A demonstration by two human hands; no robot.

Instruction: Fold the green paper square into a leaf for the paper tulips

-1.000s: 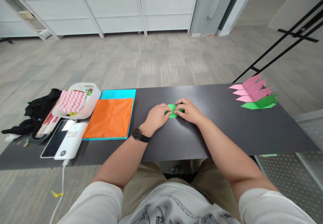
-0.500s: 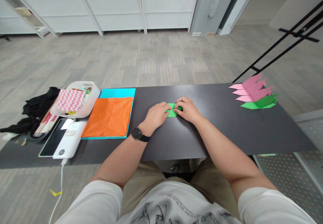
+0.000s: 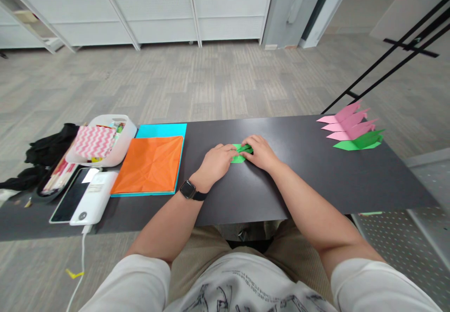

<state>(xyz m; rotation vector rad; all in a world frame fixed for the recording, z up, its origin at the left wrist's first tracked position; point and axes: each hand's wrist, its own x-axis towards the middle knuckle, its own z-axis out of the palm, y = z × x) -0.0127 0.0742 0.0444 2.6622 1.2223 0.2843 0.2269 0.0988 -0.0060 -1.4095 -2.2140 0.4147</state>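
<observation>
A small piece of folded green paper (image 3: 237, 159) lies flat on the dark table (image 3: 281, 195) in front of me. My left hand (image 3: 218, 161) is at its left side, with the fingertips closed on that edge. From the right, my right hand (image 3: 259, 151) pinches a raised fold of the same paper between thumb and fingers. The fingers cover both ends of the paper, so only its middle shows.
On the left lie orange paper (image 3: 149, 166) over blue sheets (image 3: 163, 130), a white power bank (image 3: 94, 198), a phone (image 3: 72, 202) and a white bin (image 3: 128, 138). Pink folded paper pieces (image 3: 348, 123) and a green one (image 3: 360, 142) stand at the far right.
My left fingers have shifted slightly on the green paper, and more of the fold by my right fingers shows. The whole view has moved a little.
</observation>
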